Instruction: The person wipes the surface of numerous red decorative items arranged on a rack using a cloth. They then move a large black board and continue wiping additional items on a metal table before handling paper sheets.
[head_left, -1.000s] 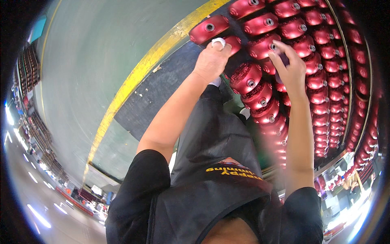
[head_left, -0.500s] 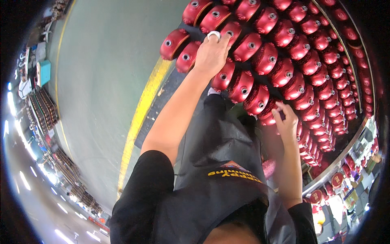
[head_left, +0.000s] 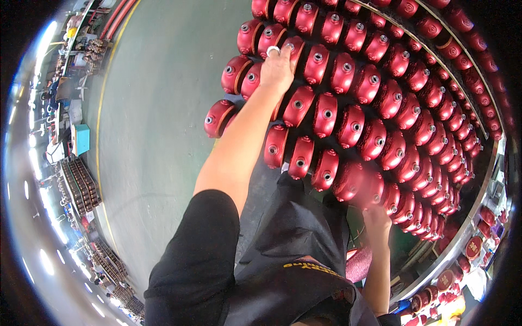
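My left hand [head_left: 278, 71] reaches out to one of many rounded, flattened red bottles, each with a short grey neck. Its fingers are bent against one red bottle [head_left: 297, 50], with a fingertip at the neck. A white ring [head_left: 273, 50] shows at the left-hand fingers; whether it is worn or held I cannot make out. Low on the right, my right hand [head_left: 376, 218] is smeared by motion beside the near rows of bottles, just below a blurred red bottle [head_left: 348, 182]. Its fingers cannot be told apart.
Upright bottles stand close together in rows, spreading to the right toward a curved metal rail [head_left: 446, 68]. More red bottles [head_left: 474, 247] lie beyond a pale edge. Green floor [head_left: 168, 98] with a yellow line stretches left, past which are a turquoise box [head_left: 80, 139] and stacked racks [head_left: 80, 185].
The view has shifted, so the bottles sit lower in the picture. My left hand stays at the same bottle. My right hand, earlier with fingers apart over the bottles, has moved down toward my body.
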`<state>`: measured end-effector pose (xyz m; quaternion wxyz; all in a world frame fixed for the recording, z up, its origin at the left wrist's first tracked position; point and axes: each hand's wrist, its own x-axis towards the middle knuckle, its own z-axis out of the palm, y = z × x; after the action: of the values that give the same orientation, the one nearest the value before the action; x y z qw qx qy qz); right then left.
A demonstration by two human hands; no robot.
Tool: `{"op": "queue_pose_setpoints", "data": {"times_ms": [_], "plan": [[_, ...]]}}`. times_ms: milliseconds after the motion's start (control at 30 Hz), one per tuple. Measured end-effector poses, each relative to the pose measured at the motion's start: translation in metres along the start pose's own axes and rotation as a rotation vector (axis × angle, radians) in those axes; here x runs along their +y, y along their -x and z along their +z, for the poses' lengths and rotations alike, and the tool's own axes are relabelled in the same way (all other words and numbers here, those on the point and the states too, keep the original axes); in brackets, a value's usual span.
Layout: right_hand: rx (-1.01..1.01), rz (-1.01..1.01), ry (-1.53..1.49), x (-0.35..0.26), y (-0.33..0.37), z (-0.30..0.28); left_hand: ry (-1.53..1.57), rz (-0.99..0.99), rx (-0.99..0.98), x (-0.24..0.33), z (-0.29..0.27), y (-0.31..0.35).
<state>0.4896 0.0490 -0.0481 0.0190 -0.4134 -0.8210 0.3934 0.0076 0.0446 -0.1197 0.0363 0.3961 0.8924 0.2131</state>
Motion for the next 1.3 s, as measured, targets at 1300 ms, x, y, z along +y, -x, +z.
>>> {"op": "queue_pose_setpoints", "data": {"times_ms": [1300], "plan": [[-0.013,0.021,0.018,0.032,0.002,0.0,-0.335,0.05,-0.29,-0.03,-0.019,0.078]]}}
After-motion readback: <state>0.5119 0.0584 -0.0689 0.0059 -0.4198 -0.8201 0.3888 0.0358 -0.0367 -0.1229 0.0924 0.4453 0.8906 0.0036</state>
